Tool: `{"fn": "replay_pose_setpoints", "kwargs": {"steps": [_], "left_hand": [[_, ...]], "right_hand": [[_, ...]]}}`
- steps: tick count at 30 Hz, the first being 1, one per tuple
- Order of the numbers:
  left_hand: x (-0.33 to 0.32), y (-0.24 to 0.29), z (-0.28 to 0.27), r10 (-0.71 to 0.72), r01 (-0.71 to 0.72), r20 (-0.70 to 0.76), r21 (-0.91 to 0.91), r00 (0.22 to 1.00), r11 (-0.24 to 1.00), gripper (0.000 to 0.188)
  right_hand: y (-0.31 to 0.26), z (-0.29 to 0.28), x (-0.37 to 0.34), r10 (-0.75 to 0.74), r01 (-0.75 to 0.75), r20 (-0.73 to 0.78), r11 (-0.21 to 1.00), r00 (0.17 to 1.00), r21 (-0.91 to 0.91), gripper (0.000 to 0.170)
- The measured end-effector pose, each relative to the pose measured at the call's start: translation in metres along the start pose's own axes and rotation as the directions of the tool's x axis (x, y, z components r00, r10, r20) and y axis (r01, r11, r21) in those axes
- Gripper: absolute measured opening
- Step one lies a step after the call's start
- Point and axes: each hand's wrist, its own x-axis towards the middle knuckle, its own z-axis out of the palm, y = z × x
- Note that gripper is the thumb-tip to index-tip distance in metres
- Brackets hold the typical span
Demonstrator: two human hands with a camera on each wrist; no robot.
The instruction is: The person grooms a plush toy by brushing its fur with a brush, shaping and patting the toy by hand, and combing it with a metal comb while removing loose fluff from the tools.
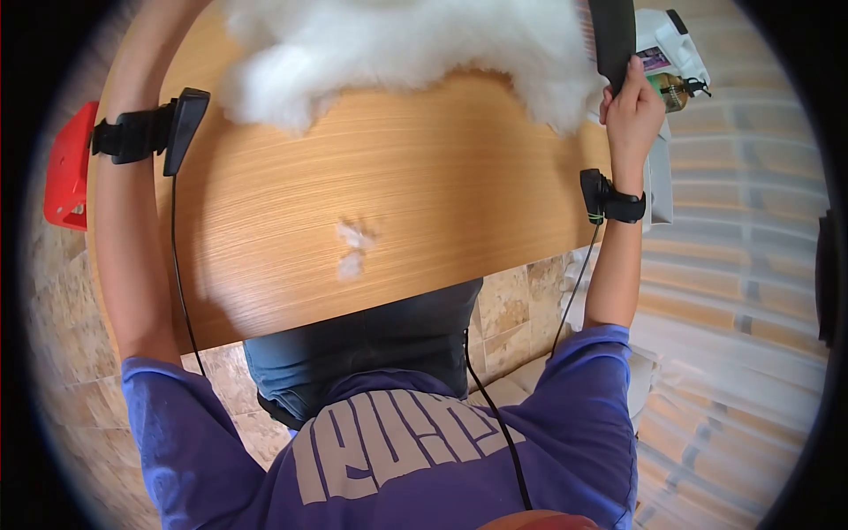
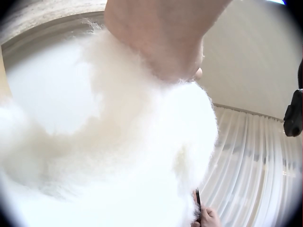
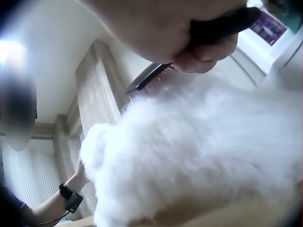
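Observation:
A big mass of long white fur, like a fluffy animal's body, lies across the far part of the wooden table; no head shows. My right hand grips the handle of a black hairbrush. In the right wrist view its pinkish bristle side faces the fur, right at the surface. The left hand rests against the fur at the other end, its fingers mostly buried or turned away. In the head view that hand lies beyond the top edge.
Two small tufts of loose white fur lie on the near tabletop. A red plastic object stands at the left edge. Past the right edge are a white package and a bottle. Cables run from both wrist cameras.

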Motion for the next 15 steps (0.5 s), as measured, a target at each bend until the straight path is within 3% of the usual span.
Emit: {"fn": "replay_pose_setpoints", "kwargs": {"steps": [2,3,4,6,11,13,14,15], "left_hand": [[-0.001,0.013,-0.008,0.038,-0.040,0.061,0.034,0.997,0.999,0.032],[-0.005,0.003,0.004,-0.163,0.164,-0.026,0.054,0.986,0.985,0.033],[-0.006,0.000,0.004,-0.168,0.169,-0.016,0.044,0.986,0.985,0.033],[0.000,-0.006,0.000,0.072,-0.077,0.031,0.228,0.997,0.971,0.033],[0.004,-0.004,0.001,0.157,-0.162,0.040,0.289,0.987,0.944,0.034],[0.002,0.000,0.001,0.076,-0.082,0.036,0.216,0.996,0.973,0.034],[0.001,0.002,0.000,0.073,-0.078,0.031,0.226,0.997,0.971,0.034],[0.001,0.005,-0.001,0.101,-0.105,0.045,0.120,0.994,0.987,0.033]], "right_hand": [[0.010,-0.003,-0.008,0.061,-0.064,0.025,0.990,0.998,0.123,0.059],[0.015,-0.004,-0.012,0.070,-0.073,0.030,0.991,0.997,0.116,0.059],[0.015,-0.004,-0.017,0.058,-0.060,0.015,0.992,0.998,0.111,0.060],[0.020,-0.010,-0.028,0.064,-0.063,-0.005,0.993,0.998,0.101,0.061],[0.031,-0.023,-0.041,0.035,-0.038,0.020,0.990,0.999,0.137,0.058],[0.035,-0.028,-0.044,0.030,-0.031,0.010,0.995,1.000,0.093,0.057],[0.038,-0.030,-0.046,0.025,-0.025,-0.001,0.998,1.000,0.049,0.056],[0.044,-0.033,-0.048,0.014,-0.014,0.008,0.998,1.000,0.055,0.056]]}}
